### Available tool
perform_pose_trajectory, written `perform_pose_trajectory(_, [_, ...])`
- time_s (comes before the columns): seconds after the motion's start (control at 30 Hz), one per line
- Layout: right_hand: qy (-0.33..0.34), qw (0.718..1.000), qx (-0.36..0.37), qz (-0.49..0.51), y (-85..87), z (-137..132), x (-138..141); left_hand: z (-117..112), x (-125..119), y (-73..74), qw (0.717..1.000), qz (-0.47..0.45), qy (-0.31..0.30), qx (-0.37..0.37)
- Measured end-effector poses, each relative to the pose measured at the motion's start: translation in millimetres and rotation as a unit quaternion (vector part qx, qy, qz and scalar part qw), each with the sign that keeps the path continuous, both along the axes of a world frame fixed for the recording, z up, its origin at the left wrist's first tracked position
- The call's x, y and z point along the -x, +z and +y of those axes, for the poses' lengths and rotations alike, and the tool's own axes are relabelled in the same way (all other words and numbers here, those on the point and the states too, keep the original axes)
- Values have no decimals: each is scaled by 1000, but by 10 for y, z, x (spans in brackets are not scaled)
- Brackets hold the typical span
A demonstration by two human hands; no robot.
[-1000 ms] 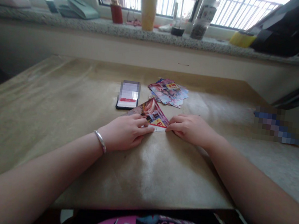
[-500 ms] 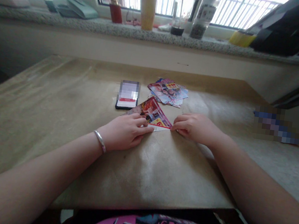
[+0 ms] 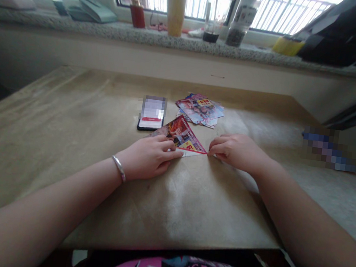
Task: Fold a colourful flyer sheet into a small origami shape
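Observation:
A printed paper (image 3: 182, 133), folded into a triangle with a white strip along its near edge, lies flat on the table. My left hand (image 3: 150, 156) rests over its left part, fingers bent and thumb along the white strip, gripping it against the table; that corner is hidden beneath the hand. At the opposite end, my right hand (image 3: 233, 151) is closed, its fingertips pinching the right-hand corner. The curled fingers hide part of what lies between them.
Beyond the folded paper is a loose pile of printed sheets (image 3: 201, 109). A phone (image 3: 151, 123) lies to the left of the pile. On the far right of the table (image 3: 167, 211) rests a blurred bluish item (image 3: 329, 152). Bottles and boxes line the windowsill (image 3: 183, 43).
My right hand has shifted slightly to the right, and more of the paper's right corner shows. The left hand stays in place.

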State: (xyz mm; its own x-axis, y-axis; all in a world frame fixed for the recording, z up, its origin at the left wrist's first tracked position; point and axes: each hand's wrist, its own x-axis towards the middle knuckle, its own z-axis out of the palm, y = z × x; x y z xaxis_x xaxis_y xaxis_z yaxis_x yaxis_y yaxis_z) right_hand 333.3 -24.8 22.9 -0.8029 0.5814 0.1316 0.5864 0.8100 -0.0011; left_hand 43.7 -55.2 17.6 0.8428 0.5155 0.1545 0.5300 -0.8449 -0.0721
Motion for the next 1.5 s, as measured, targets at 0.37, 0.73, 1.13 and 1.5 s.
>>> perform_pose_trajectory(0.37, [-21, 987, 67, 147, -137, 3, 2, 4, -11, -19, 1000, -7, 4, 3])
perform_pose_trajectory(0.73, [62, 993, -11, 102, -165, -89, 272, 5, -56, -86, 998, -52, 11, 15])
perform_pose_trajectory(1.13, [70, 994, -33, 71, -127, -118, 380, 62, -72, -111, 999, -38, -15, -4])
perform_pose_trajectory(1.5, [57, 994, -32, 82, -141, -127, 404, 61, -28, -72, 999, -20, -31, -6])
